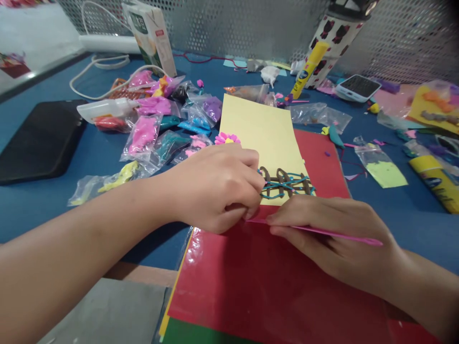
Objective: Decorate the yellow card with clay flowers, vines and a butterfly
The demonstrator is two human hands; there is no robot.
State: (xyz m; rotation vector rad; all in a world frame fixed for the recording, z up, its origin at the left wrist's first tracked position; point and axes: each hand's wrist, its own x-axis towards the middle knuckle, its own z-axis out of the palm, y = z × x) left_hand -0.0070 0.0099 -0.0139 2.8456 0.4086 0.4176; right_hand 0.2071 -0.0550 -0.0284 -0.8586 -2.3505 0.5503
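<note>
A thin pink tool lies between the thumb and fingers of my right hand, its tip reaching left toward my left hand. My left hand is curled closed over the lower left of a pale yellow card; what its fingertips hold is hidden. Brown and teal clay strands form a fence-like pattern along the card's lower edge. A pink clay flower with a yellow centre shows just behind my left knuckles. Under the card is a red sheet.
Bags of coloured clay spread at the left behind my forearm, near a black tablet-like object. A drink carton, a patterned bottle and a yellow glue stick stand at the back. Another glue stick lies right.
</note>
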